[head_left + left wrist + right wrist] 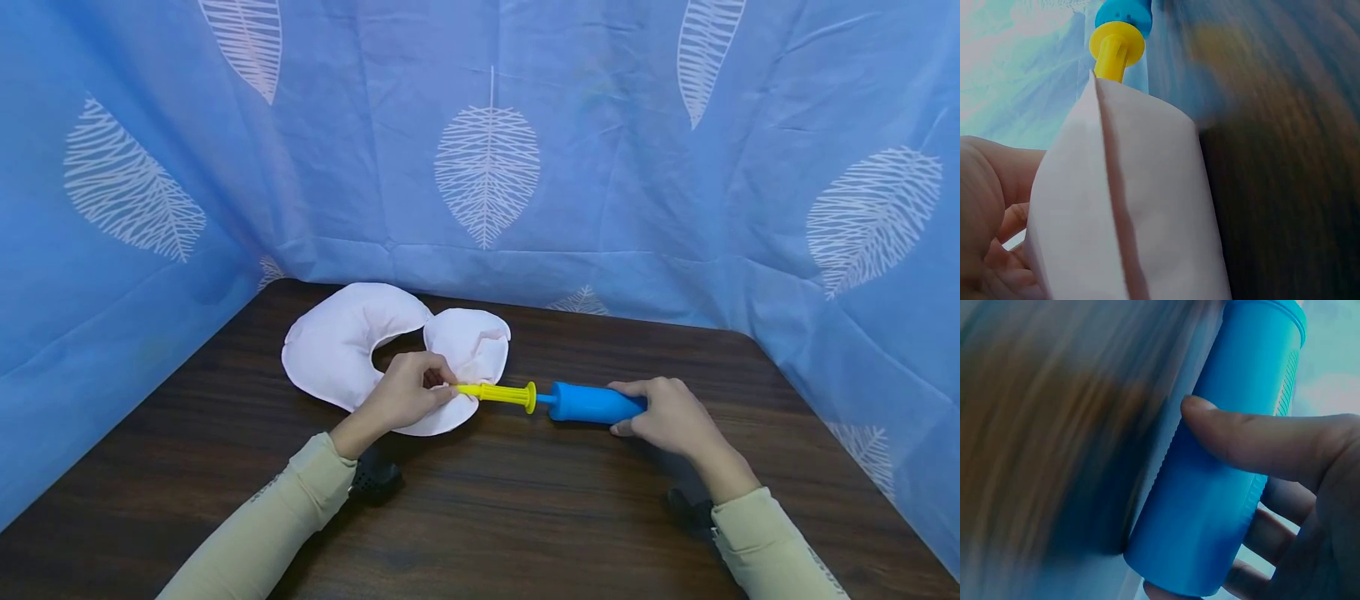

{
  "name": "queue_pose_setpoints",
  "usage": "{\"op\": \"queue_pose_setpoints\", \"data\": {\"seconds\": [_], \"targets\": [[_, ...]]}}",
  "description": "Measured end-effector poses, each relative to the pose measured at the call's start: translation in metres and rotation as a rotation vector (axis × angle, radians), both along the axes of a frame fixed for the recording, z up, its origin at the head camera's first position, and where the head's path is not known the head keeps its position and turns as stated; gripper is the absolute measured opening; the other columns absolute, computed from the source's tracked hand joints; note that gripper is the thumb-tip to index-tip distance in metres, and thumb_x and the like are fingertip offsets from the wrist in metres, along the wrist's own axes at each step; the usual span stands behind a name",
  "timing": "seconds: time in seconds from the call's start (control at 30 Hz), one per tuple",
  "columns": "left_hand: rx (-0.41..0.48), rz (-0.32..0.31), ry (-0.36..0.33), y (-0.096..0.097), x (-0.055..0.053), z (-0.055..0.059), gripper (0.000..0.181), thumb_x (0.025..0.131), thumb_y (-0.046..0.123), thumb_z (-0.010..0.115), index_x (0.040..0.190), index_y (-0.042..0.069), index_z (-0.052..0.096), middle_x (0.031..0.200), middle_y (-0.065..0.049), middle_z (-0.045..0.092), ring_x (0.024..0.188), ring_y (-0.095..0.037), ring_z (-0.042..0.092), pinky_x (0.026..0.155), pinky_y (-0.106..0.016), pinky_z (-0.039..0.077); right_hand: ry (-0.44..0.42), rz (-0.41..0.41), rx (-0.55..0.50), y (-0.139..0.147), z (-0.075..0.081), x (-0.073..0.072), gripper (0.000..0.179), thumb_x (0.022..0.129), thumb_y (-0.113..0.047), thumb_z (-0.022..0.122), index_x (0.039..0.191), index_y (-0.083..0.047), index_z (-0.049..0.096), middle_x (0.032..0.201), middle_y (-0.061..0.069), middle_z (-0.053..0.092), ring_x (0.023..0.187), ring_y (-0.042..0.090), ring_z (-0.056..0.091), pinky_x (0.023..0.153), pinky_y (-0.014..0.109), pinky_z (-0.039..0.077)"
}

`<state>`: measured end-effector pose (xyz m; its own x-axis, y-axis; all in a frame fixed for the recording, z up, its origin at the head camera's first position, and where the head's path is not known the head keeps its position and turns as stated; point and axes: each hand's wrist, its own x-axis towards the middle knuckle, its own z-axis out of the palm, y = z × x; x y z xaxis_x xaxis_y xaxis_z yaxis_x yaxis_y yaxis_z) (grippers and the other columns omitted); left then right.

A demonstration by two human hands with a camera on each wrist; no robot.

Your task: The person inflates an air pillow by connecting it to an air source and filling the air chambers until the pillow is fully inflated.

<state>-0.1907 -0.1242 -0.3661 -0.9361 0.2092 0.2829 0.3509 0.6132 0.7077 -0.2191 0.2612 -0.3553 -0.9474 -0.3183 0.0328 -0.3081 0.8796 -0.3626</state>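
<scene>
A white inflatable neck pillow, curved like a U, lies toward the table's back left. My left hand pinches at its near arm, right where the yellow nozzle tip of a hand pump meets the pillow; the fingertips' exact hold is partly hidden. Seen from the left wrist, pillow fabric fills the middle and covers part of the fingers. The pump's yellow end points left, with a short blue rod showing before the blue barrel. Around that barrel, my right hand grips with thumb and fingers on opposite sides.
The dark wood-grain table carries the pillow and pump. Blue curtain fabric with white leaf prints hangs behind it and along both sides. A dark wrist device sits under the left wrist.
</scene>
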Motion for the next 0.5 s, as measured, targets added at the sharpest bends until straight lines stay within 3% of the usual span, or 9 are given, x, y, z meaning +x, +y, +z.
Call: {"op": "queue_pose_setpoints", "data": {"seconds": [0.23, 0.5], "targets": [[0.012, -0.014, -0.004, 0.0, 0.001, 0.0, 0.005, 0.091, 0.0, 0.079, 0.091, 0.005, 0.08, 0.087, -0.006, 0.074, 0.078, -0.015, 0.058, 0.076, -0.029, 0.05, 0.049, 0.066, 0.014, -0.023, -0.003, 0.005, 0.062, 0.088, -0.029, 0.089, 0.144, -0.011, 0.07, 0.14, 0.03, 0.068, 0.12, 0.045, 0.066, 0.09, 0.06, 0.055], [-0.004, -0.016, -0.001, 0.001, 0.0, 0.0, 0.005, 0.092, 0.001, 0.079, 0.092, 0.006, 0.08, 0.09, -0.006, 0.073, 0.079, -0.015, 0.058, 0.076, -0.027, 0.049, 0.041, 0.039, 0.047, -0.011, -0.001, 0.005, 0.063, 0.087, -0.034, 0.089, 0.145, -0.016, 0.07, 0.141, 0.031, 0.066, 0.117, 0.046, 0.064, 0.081, 0.056, 0.055]]}}
